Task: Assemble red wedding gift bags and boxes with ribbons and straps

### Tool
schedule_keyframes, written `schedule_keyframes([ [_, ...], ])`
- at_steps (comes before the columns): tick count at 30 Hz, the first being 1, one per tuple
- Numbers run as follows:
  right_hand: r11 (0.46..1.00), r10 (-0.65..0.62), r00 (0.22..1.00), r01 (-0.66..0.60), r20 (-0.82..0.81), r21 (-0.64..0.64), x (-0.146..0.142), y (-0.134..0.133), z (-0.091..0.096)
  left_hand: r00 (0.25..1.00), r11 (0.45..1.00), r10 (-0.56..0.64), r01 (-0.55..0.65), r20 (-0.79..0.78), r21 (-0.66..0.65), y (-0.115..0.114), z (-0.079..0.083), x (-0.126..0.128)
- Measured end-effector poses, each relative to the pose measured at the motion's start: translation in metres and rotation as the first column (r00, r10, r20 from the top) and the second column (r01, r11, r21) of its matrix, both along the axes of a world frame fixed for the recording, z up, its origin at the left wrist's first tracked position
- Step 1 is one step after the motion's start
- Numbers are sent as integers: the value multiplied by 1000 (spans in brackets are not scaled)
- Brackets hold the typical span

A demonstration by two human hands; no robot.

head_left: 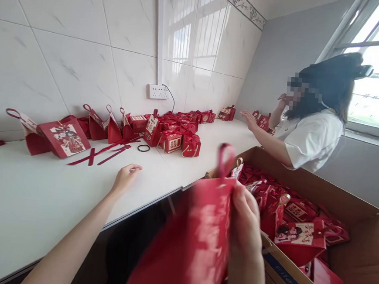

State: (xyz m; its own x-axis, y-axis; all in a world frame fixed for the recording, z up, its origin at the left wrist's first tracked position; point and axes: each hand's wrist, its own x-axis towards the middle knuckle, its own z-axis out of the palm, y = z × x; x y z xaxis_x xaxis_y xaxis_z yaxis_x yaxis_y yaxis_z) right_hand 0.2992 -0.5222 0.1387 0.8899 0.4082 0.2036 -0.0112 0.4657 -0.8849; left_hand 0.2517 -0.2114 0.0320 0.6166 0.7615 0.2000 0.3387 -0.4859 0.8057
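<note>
My right hand (246, 218) is closed around the edge of a red gift box (202, 230) with pale printing and a ribbon loop on top. Motion blurs this box, which hangs close to me before the table's front edge. My left hand (126, 178) is over the white table (50, 196), its fingers curled together with nothing visible in them. Just beyond it are a black ring-shaped band (143, 148) and loose red ribbon strips (110, 152). To my right, a cardboard carton (354, 255) holds many similar red boxes (300, 240).
Red gift boxes (65, 139) with loops line the tiled wall. A pile of red boxes with bows (173, 134) sits farther along. A power strip (158, 92) is mounted on the wall. Another person (314, 136) is beyond the carton, one hand raised over the table.
</note>
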Motion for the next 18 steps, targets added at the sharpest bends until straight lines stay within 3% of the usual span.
schedule_keyframes([
  [4, 997, -71, 994, 68, -78, -33, 3, 18, -2, 1000, 998, 31, -31, 3, -53, 1, 2, 3],
  [9, 978, -13, 993, -11, -116, -208, -14, 22, -5, 998, 994, 65, -67, -17, -83, 3, 2, 7],
  [12, 974, 1, 982, -44, -191, -222, -21, 30, -12, 997, 993, 66, -69, -33, -94, 3, 2, 7],
  [15, 952, 224, 939, -268, -263, -147, -17, 34, -19, 998, 996, 60, -62, -30, -70, 3, 0, 6],
  [18, 920, 365, 918, -381, -156, -95, -4, 26, -18, 998, 998, 54, -54, -15, 13, 3, -1, 6],
])
